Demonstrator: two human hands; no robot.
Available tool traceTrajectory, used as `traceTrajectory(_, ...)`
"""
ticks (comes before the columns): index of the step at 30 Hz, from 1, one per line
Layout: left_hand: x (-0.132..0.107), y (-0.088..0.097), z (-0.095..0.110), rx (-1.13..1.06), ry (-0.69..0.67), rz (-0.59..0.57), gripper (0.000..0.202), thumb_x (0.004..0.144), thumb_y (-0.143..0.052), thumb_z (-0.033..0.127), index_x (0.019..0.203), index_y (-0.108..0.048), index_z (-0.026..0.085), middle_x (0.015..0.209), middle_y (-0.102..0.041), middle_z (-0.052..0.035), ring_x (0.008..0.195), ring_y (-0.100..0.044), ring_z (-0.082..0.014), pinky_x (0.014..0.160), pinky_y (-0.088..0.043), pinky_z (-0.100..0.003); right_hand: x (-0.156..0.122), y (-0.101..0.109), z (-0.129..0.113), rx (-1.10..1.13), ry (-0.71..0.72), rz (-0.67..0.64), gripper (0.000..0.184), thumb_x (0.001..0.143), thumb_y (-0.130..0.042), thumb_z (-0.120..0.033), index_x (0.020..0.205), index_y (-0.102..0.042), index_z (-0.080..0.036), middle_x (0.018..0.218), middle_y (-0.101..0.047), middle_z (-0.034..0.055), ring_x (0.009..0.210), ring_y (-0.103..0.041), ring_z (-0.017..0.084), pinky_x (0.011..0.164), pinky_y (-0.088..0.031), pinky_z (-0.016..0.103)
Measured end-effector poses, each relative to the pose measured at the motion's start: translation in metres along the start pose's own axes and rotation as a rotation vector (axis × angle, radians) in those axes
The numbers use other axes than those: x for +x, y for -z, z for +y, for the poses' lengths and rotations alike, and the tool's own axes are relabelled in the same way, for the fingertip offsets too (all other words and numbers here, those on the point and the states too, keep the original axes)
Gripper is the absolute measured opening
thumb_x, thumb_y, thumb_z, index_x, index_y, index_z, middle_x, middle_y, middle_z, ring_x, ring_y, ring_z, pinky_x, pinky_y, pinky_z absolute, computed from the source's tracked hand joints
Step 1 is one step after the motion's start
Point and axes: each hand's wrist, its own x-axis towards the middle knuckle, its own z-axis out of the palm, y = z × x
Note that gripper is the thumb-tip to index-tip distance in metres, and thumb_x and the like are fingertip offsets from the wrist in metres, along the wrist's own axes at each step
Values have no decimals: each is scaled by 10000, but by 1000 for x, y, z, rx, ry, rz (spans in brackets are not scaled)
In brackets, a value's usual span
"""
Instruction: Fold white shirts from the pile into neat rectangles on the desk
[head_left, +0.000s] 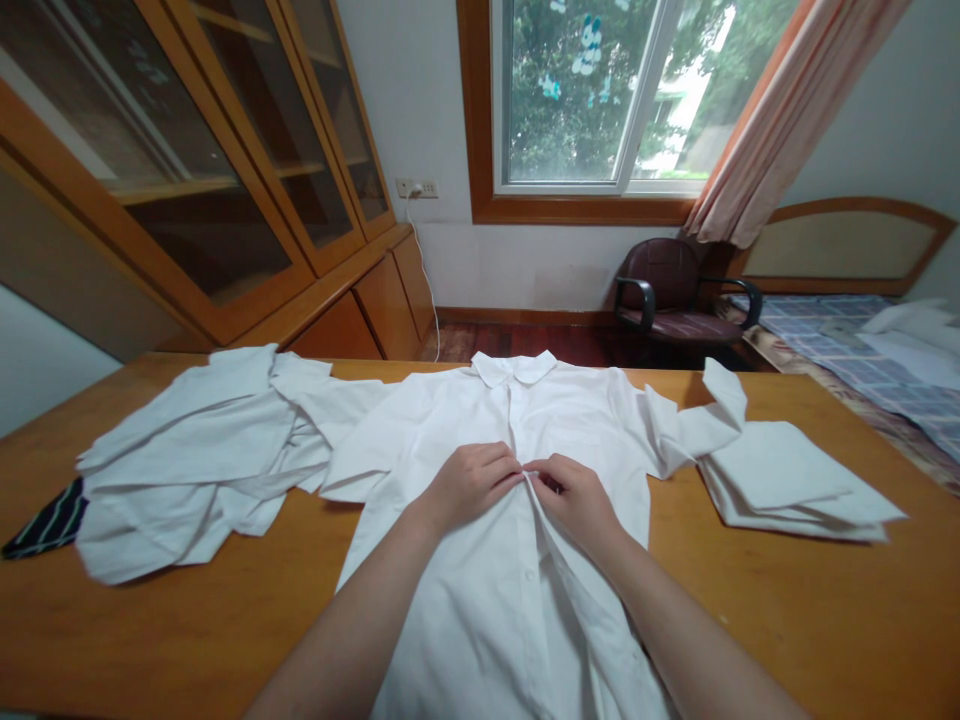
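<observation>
As left hand (474, 485) + right hand (576, 497) pinch shirt (487, 585) | cabinet (247, 163) holds shelves (176, 189)

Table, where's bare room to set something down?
The table has bare wood near-left, between the crumpled white clothes and left forearm, and near-right, between the folded white cloth and right forearm. The middle is crowded: white shirt, left hand and right hand on it.
</observation>
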Motion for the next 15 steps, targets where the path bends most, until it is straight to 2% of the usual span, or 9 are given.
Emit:
traceTrajectory(10,2,2,2,17,-15,20,219,1026,-477,278,933,-654,189,828,-654,-30,750,-622,-144,689,-492,-273,-1,1,0,17,20,-2,207,912,-603,-215,1014,-777,-262,742,-678,8,676,-629,152,677,-502,252)
traceTrajectory(15,2,2,2,15,-18,15,219,1030,-472,279,930,-646,189,824,-653,-28,746,-623,-143,682,-484,-270,-1,1,1,7,15,-9,209,903,-599,-194,991,-778,-257,747,-678,8,680,-630,152,675,-494,252)
